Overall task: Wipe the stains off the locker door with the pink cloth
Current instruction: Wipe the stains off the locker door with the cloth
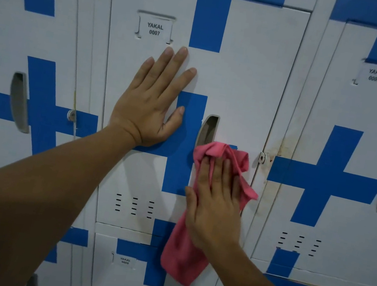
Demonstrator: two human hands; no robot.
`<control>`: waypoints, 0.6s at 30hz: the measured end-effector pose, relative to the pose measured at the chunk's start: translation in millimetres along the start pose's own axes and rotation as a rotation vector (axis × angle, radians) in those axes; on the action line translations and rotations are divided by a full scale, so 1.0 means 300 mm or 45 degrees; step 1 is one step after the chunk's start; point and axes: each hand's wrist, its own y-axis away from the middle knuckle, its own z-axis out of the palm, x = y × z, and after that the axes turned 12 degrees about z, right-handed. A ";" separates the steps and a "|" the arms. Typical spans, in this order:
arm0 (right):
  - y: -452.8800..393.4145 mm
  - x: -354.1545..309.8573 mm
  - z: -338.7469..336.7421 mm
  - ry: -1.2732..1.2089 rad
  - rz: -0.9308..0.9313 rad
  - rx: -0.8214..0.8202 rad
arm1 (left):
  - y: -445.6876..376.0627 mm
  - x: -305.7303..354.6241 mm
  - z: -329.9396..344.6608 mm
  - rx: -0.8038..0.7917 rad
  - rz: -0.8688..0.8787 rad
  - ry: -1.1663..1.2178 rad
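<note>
At five o'clock on the locker door (244, 65), pressing pink cloth (178, 260) flat under the right hand (215, 201), fingers (223, 173) straight for scrubbing contact; at nine o'clock, left hand (149, 102) splayed, likely bracing.

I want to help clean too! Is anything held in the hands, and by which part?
Nothing is gripped. The right hand presses the upper part of the pink cloth flat on the locker door; the left hand rests bare on it.

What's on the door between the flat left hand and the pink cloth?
Head view: a strip of blue tape and the grey handle slot lie between the left hand and the cloth.
</note>
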 end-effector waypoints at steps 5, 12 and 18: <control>-0.156 -0.086 -0.094 -0.006 0.140 0.040 | -0.004 0.002 -0.002 0.002 0.004 0.012; -0.137 -0.144 -0.098 -0.035 0.227 0.022 | 0.000 -0.001 -0.001 -0.005 0.006 0.007; -0.011 -0.075 -0.088 0.121 0.110 -0.053 | 0.002 0.000 0.000 0.006 0.006 -0.001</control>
